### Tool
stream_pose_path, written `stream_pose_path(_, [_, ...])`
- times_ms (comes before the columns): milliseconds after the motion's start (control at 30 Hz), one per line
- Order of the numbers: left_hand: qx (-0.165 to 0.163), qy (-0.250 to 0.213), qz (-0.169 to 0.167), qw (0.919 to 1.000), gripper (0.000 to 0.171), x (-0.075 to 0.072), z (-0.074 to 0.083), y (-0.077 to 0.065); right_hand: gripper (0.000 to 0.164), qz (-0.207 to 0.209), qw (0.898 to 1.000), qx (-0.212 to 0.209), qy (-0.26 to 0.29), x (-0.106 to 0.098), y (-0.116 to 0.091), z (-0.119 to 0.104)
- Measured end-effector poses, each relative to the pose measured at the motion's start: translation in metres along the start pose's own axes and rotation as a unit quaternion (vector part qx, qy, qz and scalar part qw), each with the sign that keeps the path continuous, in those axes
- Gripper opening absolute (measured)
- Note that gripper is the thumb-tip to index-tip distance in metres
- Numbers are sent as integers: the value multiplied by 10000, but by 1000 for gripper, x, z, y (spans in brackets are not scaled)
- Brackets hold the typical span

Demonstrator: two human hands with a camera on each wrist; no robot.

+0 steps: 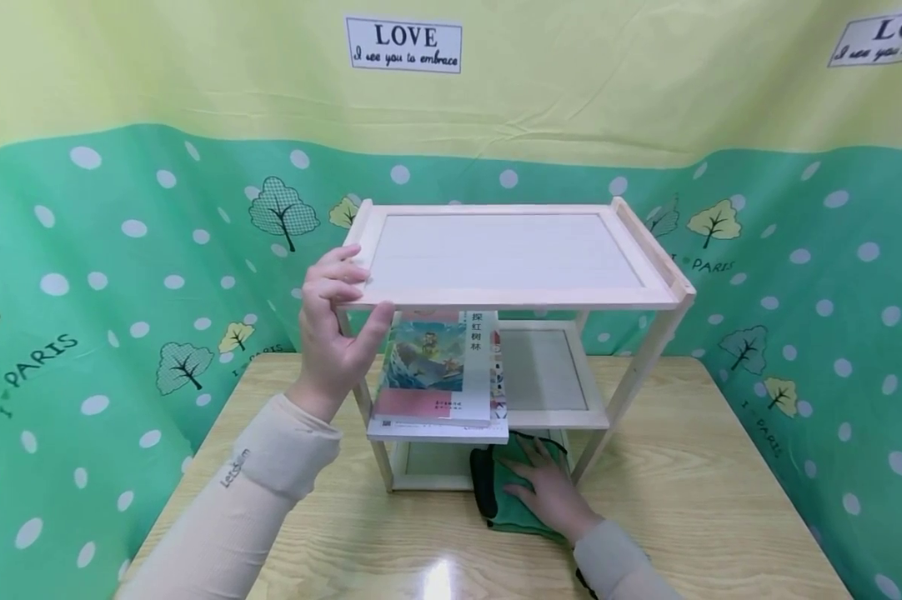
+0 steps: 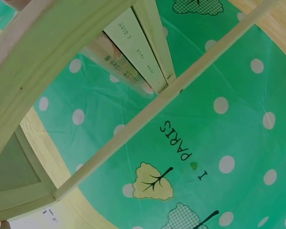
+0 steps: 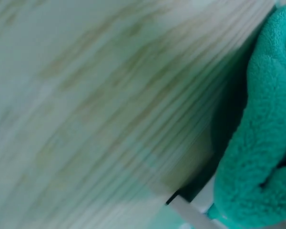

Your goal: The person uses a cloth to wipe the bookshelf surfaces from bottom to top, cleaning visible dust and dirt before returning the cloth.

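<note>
In the head view my left hand point(image 1: 338, 333) grips the front left corner of a pale wooden three-tier shelf point(image 1: 503, 250), fingers over the top and thumb at the front edge. My right hand point(image 1: 552, 492) lies with fingers spread on a folded green plush fabric item point(image 1: 514, 517) with black parts. That item lies at the front right of the bottom tier and sticks out over the table. Its fluffy green folds point(image 3: 257, 138) show at the right of the right wrist view. A stack of books point(image 1: 436, 367) lies on the left of the middle tier.
The shelf stands on a wood-grain table point(image 1: 331, 533). A green and yellow printed curtain point(image 1: 158, 250) surrounds the back and sides. The shelf's slanted right front leg point(image 1: 638, 375) rises close beside my right hand.
</note>
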State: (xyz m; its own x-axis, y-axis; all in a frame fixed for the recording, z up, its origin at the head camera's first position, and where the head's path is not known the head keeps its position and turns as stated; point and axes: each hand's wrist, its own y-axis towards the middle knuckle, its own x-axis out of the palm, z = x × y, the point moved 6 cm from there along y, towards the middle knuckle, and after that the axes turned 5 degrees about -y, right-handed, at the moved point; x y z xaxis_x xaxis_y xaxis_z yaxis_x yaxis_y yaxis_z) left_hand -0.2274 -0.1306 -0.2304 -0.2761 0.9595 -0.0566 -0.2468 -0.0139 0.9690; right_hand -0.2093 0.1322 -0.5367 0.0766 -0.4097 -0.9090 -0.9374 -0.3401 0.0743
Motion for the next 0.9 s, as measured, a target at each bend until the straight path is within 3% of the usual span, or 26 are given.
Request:
stream_pose_path(167, [9, -21, 30, 10000, 50, -1, 0, 0, 39, 64, 9979, -179, 619, -3, 0, 3])
stream_pose_path(667, [16, -88, 65, 9999, 51, 1, 1, 1, 32, 180, 9969, -525, 553, -5, -2, 0])
stream_pose_path(900, [9, -104, 91, 9999, 52, 1, 1, 0, 29, 227, 9975, -422, 511, -2, -1, -4])
